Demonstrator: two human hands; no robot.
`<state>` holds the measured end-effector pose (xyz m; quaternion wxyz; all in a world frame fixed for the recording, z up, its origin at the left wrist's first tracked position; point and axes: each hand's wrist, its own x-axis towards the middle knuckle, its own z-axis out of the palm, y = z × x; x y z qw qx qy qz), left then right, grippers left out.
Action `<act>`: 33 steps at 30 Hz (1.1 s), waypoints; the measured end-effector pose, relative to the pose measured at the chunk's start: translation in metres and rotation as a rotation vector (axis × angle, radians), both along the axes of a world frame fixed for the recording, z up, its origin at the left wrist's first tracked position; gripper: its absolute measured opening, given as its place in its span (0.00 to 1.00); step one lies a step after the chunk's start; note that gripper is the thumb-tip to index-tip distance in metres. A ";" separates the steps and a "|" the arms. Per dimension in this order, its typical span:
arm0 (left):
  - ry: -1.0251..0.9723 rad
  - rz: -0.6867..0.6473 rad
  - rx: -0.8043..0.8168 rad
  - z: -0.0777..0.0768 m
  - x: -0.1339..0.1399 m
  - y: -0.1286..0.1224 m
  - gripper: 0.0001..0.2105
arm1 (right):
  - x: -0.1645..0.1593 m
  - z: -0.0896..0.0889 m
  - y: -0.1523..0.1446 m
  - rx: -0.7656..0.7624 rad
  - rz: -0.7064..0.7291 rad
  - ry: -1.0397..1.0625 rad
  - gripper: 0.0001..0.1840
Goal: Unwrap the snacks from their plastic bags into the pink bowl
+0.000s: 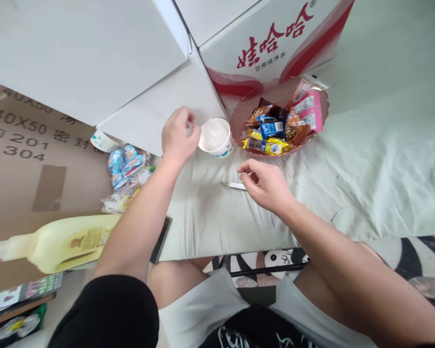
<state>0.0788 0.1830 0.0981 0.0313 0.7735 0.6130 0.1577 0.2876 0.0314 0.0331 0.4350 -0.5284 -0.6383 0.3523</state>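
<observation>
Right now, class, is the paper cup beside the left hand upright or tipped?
Upright: the paper cup stands beside the left hand with its open rim facing up.

Slim white-handled tool [236, 185]: far end was hidden behind right grip [267, 187]. Pale yellow plastic bottle [70, 244]: base was covered by left forearm [141, 212], nozzle cut off at left edge. Fine print on shiny blue wrapper [270, 128] was unreadably small. Red-lettered white carton [275, 55] was cropped on top.
</observation>
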 end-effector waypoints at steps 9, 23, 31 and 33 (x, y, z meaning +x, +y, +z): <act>0.139 0.249 -0.297 -0.052 -0.137 -0.049 0.30 | -0.019 -0.012 -0.009 0.042 0.060 -0.108 0.07; -1.630 0.354 -0.649 -0.076 -0.081 -0.152 0.24 | -0.015 -0.045 -0.007 0.085 0.087 -0.666 0.11; -1.546 0.283 -0.749 -0.102 -0.078 -0.158 0.35 | -0.017 -0.038 0.001 0.061 0.136 -0.452 0.17; -1.519 0.222 -0.753 -0.103 -0.077 -0.160 0.36 | -0.026 -0.034 -0.003 0.077 0.209 -0.422 0.19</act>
